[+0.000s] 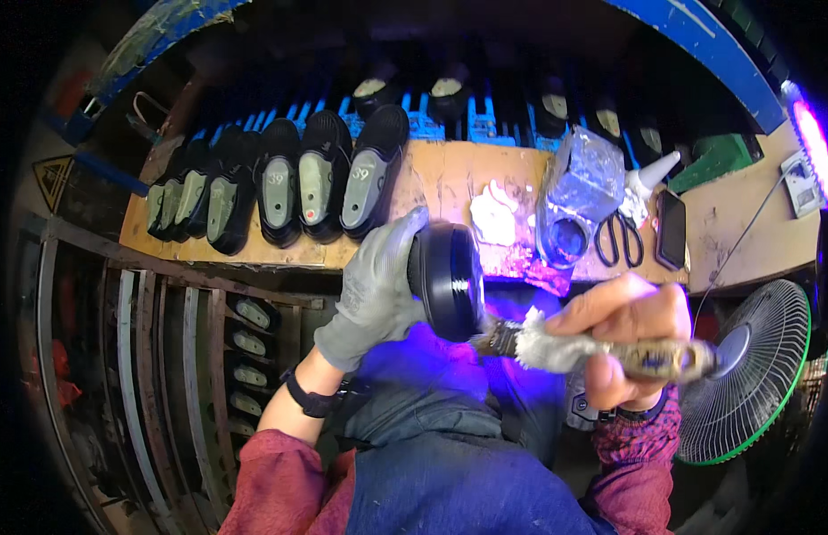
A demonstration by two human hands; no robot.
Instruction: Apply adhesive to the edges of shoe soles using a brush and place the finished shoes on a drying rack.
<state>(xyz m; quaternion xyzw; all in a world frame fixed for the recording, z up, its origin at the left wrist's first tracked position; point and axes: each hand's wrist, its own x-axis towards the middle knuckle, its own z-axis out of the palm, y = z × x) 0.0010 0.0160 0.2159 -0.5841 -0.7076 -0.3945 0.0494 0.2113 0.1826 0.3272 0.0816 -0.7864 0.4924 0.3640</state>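
The left hand [374, 281], in a gray glove, is wrapped around a black shoe [445, 281]. It squeezes the shoe from the left side. The shoe is up in the middle, on the near side of the wooden table [441, 174]. The right hand [630, 325] has its fingers closed around a dirty brush [557, 350], pinching the handle. The brush points left, and its hairs are at the near right edge of the shoe. I cannot tell if they touch it.

On the left of the table is a row of black shoes [323, 183]. On the right are a white lump [494, 216], black scissors [619, 241] and a phone [672, 229]. A fan [762, 357] is at the near right, and a purple light [815, 150] glows at the far right.
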